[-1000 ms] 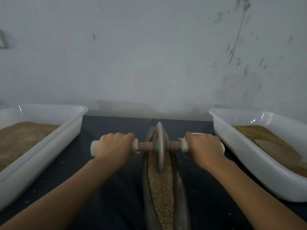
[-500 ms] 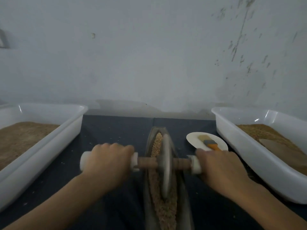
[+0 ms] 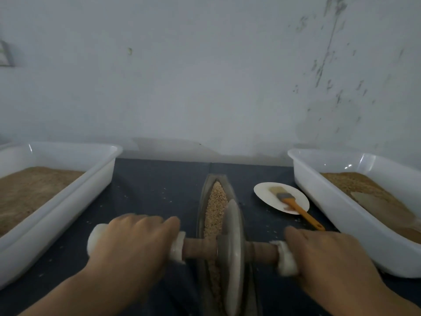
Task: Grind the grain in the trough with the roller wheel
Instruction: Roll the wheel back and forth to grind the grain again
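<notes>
From the head view, one long narrow trough (image 3: pixel 202 201) runs straight away from the person down the middle of the dark table (image 3: pixel 155 185), its far tip stopping short of the wall (image 3: pixel 205 76). Grain (image 3: pixel 216 201) fills its channel. One roller wheel (image 3: pixel 232 247) stands upright on edge in the near half of the trough, its wooden axle crossing the trough's two rims. The left hand (image 3: pixel 134 242) curls its fingers over the white-wrapped left end of the axle; the right hand (image 3: pixel 328 258) is wrapped the same way round the right end. Two white tubs flank the trough, one on each side: the left tub (image 3: pixel 95 179) and the right tub (image 3: pixel 319 197), both holding brown meal, their inner walls well apart from the trough, with bare table between. One small white plate (image 3: pixel 268 195) lies between the trough and the right tub, carrying one brush (image 3: pixel 293 206) whose orange handle overhangs the plate's near edge.
</notes>
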Demonstrator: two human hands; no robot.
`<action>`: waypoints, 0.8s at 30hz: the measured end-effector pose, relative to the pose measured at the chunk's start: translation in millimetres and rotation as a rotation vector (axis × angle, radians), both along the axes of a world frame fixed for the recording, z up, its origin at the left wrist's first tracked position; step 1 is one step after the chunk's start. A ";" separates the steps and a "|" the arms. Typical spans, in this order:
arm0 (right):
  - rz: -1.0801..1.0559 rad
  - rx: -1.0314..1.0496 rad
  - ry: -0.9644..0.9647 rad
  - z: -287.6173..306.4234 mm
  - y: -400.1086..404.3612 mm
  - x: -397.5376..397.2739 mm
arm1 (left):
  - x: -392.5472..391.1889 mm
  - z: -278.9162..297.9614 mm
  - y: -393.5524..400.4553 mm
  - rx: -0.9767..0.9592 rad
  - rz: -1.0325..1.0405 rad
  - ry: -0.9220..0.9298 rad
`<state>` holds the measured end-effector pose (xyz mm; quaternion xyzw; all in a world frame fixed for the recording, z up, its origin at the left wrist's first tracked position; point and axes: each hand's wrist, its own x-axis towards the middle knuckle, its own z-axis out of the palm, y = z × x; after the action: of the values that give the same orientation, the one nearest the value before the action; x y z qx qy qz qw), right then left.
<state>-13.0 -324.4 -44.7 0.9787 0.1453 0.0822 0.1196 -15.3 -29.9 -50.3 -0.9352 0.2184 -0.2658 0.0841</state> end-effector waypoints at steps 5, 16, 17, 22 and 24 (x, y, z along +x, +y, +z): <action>-0.002 0.018 -0.070 -4.1 3.8 13.4 | 16.6 -4.2 -2.1 0.004 0.108 0.080; 0.077 0.037 -0.331 -4.3 19.4 100.1 | 94.9 -14.6 -4.9 -0.089 0.299 0.099; 0.097 0.023 -0.312 -5.3 17.1 85.8 | 81.0 -15.8 -3.5 -0.080 0.299 0.118; 0.188 0.054 -0.262 -2.6 0.8 2.1 | 10.7 -13.0 9.3 -0.010 0.235 0.144; 0.147 0.058 -0.121 -4.0 -3.6 -6.4 | 0.5 -7.5 11.0 0.016 0.065 0.044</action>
<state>-19.4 -328.0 -48.8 0.9616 0.2070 0.1541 0.0932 -14.8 -19.0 -57.7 -0.9467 0.1918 -0.2406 0.0952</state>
